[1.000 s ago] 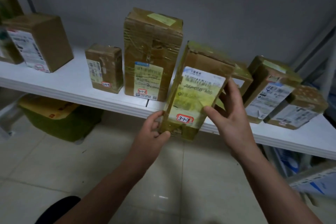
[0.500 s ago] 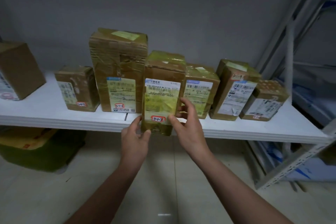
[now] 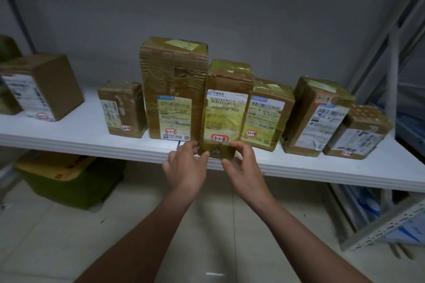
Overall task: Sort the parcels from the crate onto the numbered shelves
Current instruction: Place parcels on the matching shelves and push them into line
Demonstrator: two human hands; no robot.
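A tall brown taped parcel marked 3-1-7 [image 3: 226, 108] stands upright at the front edge of the white shelf [image 3: 322, 171], between the big parcel 3-1-6 [image 3: 173, 85] and parcel 3-1-8 [image 3: 266, 112]. My left hand [image 3: 187, 164] pinches its lower left corner. My right hand [image 3: 243, 167] pinches its lower right corner. The parcel's bottom hangs slightly over the shelf's lip.
Along the same shelf stand parcel 3-1-5 [image 3: 124, 108], parcel 3-1-9 [image 3: 317, 117], a small box at the far right [image 3: 358, 131] and a box at the left [image 3: 43, 87]. A green crate [image 3: 71, 184] sits on the floor below. A metal upright [image 3: 395, 57] rises at right.
The 3-1-7 parcel went from tilted in the air to upright on the shelf between 3-1-6 and 3-1-8. Both hands slid down to its bottom corners.
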